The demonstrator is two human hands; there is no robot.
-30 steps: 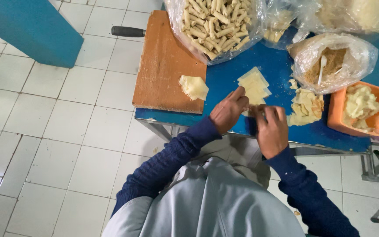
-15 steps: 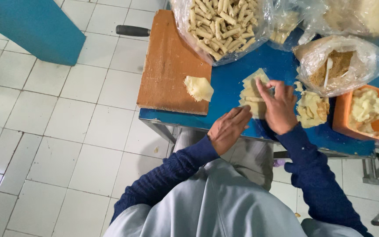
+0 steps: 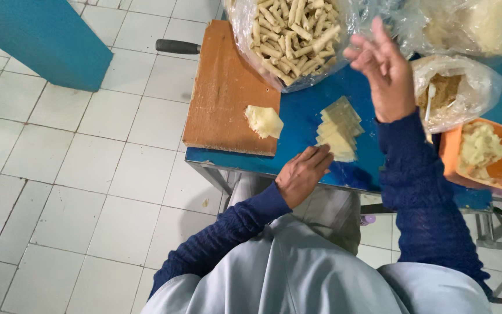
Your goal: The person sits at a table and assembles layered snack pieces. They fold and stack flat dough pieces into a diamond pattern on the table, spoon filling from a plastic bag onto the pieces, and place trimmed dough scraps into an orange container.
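Note:
My left hand [image 3: 304,172] rests on the front edge of the blue table [image 3: 303,119], fingers loosely curled, just left of a fanned stack of pale square dough sheets [image 3: 339,128]. My right hand [image 3: 386,71] is raised above the table with its fingers spread and nothing in it, next to the clear bag of rolled pastry sticks [image 3: 291,32]. A small folded pile of dough sheets [image 3: 264,121] lies on the corner of the wooden board [image 3: 226,93].
A clear bag of brown filling with a spoon [image 3: 453,93] and an orange tub of pale filling [image 3: 479,152] stand at the right. More plastic bags [image 3: 472,23] sit behind. A black handle [image 3: 177,46] pokes out past the board. White tiled floor [image 3: 76,174] lies left.
My right hand has lifted off the dough sheets and moved up toward the bag of sticks, opening. My left hand has settled at the table's edge. The camera has shifted down.

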